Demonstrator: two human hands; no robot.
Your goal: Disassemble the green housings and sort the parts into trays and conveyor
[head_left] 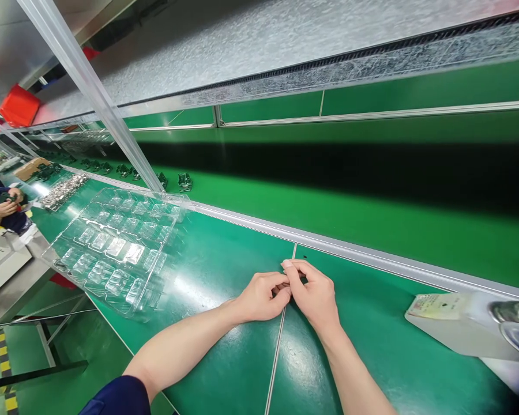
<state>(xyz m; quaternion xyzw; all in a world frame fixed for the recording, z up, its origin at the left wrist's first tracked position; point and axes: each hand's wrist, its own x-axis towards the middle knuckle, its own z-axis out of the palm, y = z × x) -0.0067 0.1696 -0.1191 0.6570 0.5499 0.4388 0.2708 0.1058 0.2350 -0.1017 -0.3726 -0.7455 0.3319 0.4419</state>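
My left hand (266, 295) and my right hand (312, 294) meet fingertip to fingertip just over the green worktop (225, 248), near the pale seam across it. Both are closed, with thumbs and fingers pressed together. Whatever may be between the fingertips is hidden or too small to make out. A tiny dark speck (305, 257) lies on the worktop just beyond my right hand. Left of my forearm is a clear plastic blister tray (151, 259) with rows of pockets.
Beyond a metal rail (251, 222) runs a green conveyor belt (259, 199) carrying several dark green parts, one a small assembly (184, 182). A metal shelf overhangs it. A slanted clear post (108, 109) stands left. A grey-white fixture (462, 323) sits right. A co-worker's hands (4, 207) appear far left.
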